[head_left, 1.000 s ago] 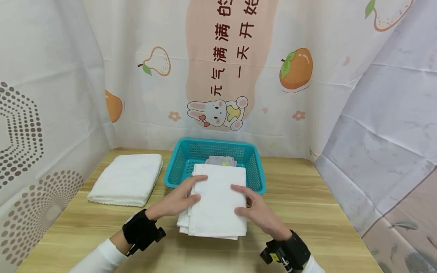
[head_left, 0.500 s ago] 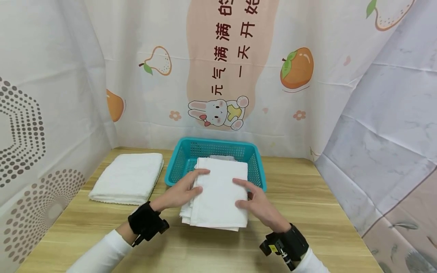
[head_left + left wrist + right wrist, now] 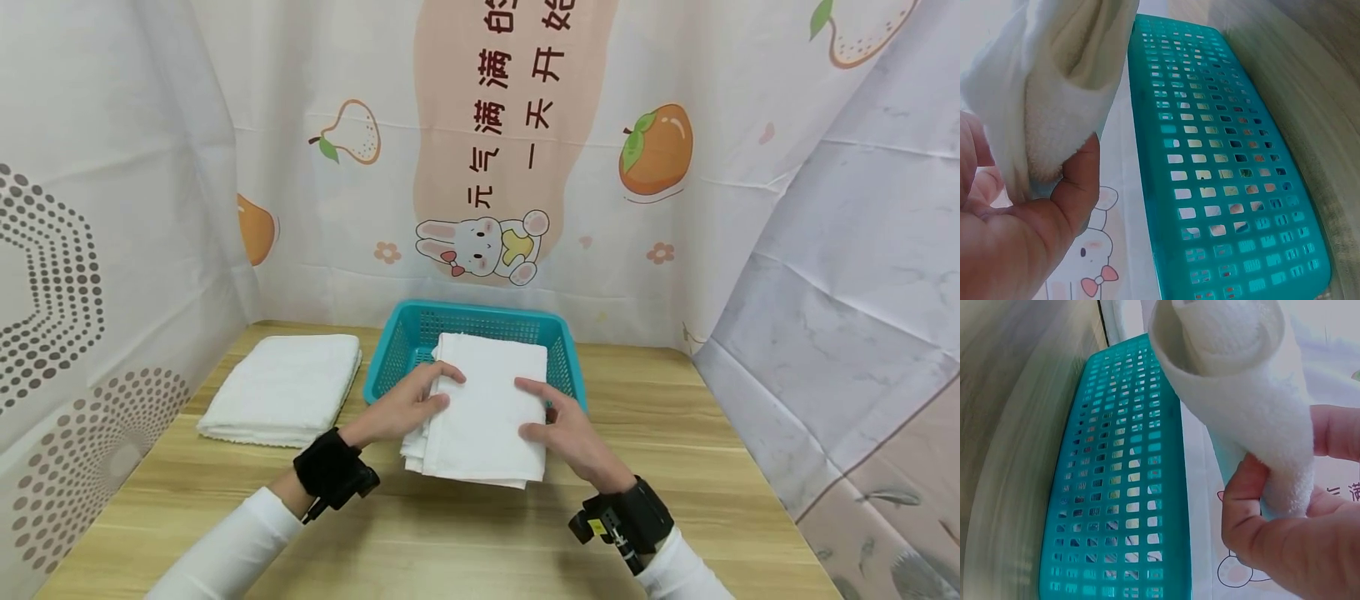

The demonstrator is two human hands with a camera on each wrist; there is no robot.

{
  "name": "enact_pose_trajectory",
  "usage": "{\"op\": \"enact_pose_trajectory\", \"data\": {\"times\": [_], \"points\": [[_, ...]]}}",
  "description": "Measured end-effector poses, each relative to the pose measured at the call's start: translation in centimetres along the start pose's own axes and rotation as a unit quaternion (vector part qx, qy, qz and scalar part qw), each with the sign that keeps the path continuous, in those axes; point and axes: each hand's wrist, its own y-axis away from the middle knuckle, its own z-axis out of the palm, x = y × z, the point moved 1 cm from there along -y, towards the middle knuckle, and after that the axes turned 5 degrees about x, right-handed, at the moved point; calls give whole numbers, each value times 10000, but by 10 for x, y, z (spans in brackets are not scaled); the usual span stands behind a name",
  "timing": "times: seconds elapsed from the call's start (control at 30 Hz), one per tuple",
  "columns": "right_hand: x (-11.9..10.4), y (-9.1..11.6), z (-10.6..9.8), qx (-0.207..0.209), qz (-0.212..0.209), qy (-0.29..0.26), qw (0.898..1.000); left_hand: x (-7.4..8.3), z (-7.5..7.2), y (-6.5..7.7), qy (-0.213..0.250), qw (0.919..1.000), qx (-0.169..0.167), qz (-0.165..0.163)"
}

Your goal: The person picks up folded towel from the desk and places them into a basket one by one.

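"Printed white curtains [image 3: 300, 217] hang behind a wood-grain table [image 3: 675, 450], with a cartoon rabbit [image 3: 480, 246] lying sideways in the print. What stands below the rabbit?"

"That's a teal basket [image 3: 480, 319] with perforated sides, near the back of the table."

"And where is the folded white towel [image 3: 491, 408]?"

"Held up over the basket, its nearer part reaching out past the near rim above the table. Whether its underside touches the rim, I can't tell."

"How is it gripped?"

"From both sides. The left hand [image 3: 408, 408] pinches the left edge, and the right hand [image 3: 577, 442] pinches the right edge. Both wrist views show digits closed on the fluffy fabric, whose layers curve into soft folds."

"Anything else on the table?"

"Yes, a second white towel [image 3: 283, 387], folded flat, to the left of the basket and apart from it."

"What about the wrists?"

"Each wears a black strap, the left strap [image 3: 333, 471] and the right strap [image 3: 637, 517], just beyond white sleeves [image 3: 232, 542]."
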Motion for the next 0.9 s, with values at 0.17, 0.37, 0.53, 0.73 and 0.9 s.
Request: {"op": "enact_pose_trajectory", "data": {"times": [0.17,0.37,0.53,0.73,0.9], "points": [[1,-5,-1,16,31,-16,10000,-1,0,-3,-33,10000,25,-31],[1,-8,-5,-34,-40,138,9999,-3,-1,-7,-96,9999,68,-38],[-3,-10,-5,-19,-65,156,9999,-3,-3,-10,-52,10000,75,3],[-3,-15,-4,49,-30,177,9998,-3,-5,-12,-82,9998,141,-98],[-1,-20,-3,72,3,141,9999,-6,-4,-16,-91,9996,205,-141]]}}
